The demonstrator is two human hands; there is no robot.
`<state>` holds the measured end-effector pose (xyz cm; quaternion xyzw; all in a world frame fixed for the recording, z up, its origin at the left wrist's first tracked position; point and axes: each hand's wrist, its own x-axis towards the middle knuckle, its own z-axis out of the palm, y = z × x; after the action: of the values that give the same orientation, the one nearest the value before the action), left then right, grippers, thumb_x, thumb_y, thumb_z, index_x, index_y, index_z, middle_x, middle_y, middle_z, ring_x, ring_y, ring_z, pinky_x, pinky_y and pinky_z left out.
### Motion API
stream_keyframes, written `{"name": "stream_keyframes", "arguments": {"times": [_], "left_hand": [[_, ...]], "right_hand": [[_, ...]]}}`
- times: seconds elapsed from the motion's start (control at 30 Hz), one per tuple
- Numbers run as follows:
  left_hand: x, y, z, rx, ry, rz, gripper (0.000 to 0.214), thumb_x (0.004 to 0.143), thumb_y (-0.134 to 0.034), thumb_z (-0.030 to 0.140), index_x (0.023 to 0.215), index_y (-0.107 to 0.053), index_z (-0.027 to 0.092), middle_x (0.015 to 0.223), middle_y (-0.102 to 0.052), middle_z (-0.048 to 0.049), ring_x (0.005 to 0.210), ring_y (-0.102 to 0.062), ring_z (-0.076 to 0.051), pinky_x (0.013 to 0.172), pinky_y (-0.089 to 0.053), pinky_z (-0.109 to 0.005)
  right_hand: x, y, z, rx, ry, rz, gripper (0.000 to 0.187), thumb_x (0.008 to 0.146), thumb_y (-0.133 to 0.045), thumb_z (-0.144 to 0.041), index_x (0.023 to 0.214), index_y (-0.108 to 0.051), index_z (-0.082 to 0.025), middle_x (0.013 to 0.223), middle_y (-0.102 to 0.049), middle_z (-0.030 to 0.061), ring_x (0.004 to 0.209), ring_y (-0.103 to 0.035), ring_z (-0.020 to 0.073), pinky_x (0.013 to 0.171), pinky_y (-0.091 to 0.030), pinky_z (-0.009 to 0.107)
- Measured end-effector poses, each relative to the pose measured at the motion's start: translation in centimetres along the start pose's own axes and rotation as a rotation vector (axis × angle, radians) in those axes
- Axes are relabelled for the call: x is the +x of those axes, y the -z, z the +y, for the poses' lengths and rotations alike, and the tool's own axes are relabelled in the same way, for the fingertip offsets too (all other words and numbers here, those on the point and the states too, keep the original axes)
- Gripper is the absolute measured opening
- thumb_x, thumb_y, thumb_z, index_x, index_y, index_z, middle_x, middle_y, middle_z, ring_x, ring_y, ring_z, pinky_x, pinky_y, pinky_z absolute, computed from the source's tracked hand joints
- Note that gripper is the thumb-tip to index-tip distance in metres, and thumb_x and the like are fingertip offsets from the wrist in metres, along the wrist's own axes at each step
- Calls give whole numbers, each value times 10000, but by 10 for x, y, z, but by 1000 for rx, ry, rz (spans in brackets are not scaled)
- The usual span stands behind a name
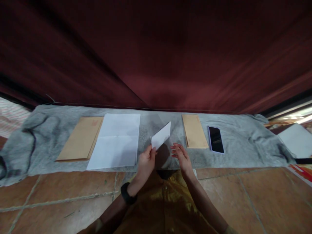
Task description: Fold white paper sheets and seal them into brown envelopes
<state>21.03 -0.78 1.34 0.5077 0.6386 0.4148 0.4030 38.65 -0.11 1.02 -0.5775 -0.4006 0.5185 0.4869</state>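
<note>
A folded sheet of white paper (161,136) is pinched at its lower left corner by my left hand (147,160), tilted above the grey cloth. My right hand (181,156) is just to the right of the paper, apart from it, with fingers spread and nothing in them. Left of my hands lies a stack of white paper sheets (117,141) with a crease across the top one. Beside it, partly under its edge, is a stack of larger brown envelopes (80,138). Smaller brown envelopes (195,131) lie just beyond my right hand.
A phone (216,139) with a dark screen lies right of the small envelopes. Grey cloth (243,139) covers the narrow work surface. A dark red curtain (156,65) hangs behind it. Tiled floor (224,191) shows in front, and a white sheet-like object (297,139) is at far right.
</note>
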Motion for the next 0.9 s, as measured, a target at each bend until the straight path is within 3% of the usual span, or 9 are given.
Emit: {"name": "stream_keyframes", "arguments": {"times": [0.13, 0.3, 0.43, 0.57, 0.7, 0.9], "left_hand": [[-1, 0, 3, -420, 145, -65, 465, 880, -618, 496, 1220, -650, 181, 1117, -761, -82, 922, -740, -237, 765, -624, -368], [-7, -1, 7, -562, 294, -162, 527, 823, -681, 393, 1286, -601, 155, 1120, -752, -96, 871, -739, -216, 769, -614, -355], [-4, 1, 0, -507, 311, -187, 520, 801, -669, 331, 1283, -584, 154, 1033, -756, -69, 730, -721, -172, 663, -592, -297], [2, 2, -9, -399, 333, -216, 581, 779, -668, 310, 1323, -557, 140, 805, -730, -13, 545, -646, -135, 519, -519, -248], [8, 2, -13, -290, 327, -196, 672, 777, -669, 298, 1405, -504, 125, 633, -644, 45, 461, -572, -121, 467, -453, -228], [14, -1, -17, -107, 306, -232, 632, 787, -633, 240, 1392, -530, 91, 624, -625, 39, 444, -544, -118, 459, -414, -233]], "right_hand": [[6, 2, 16, 45, -76, 24, 556, 766, -679, -684, 1061, -693, -214, 1006, -759, 98, 803, -714, 242, 670, -613, 387], [6, -3, 11, 223, -186, 57, 443, 660, -824, -555, 881, -692, -195, 837, -739, 33, 724, -703, 192, 652, -604, 322], [7, 0, 8, 325, -263, 140, 472, 553, -902, -524, 781, -665, -186, 675, -697, -11, 586, -655, 139, 559, -570, 255], [8, 8, 10, 355, -315, 179, 501, 502, -930, -520, 758, -656, -186, 610, -682, -20, 527, -634, 130, 531, -566, 250], [5, 18, 18, 315, -307, 174, 471, 546, -907, -513, 790, -657, -196, 616, -677, -29, 531, -632, 143, 550, -571, 279], [-8, 41, 34, 59, -91, 245, 456, 777, -726, -492, 1150, -640, -244, 1020, -705, 20, 747, -658, 174, 663, -561, 324]]}}
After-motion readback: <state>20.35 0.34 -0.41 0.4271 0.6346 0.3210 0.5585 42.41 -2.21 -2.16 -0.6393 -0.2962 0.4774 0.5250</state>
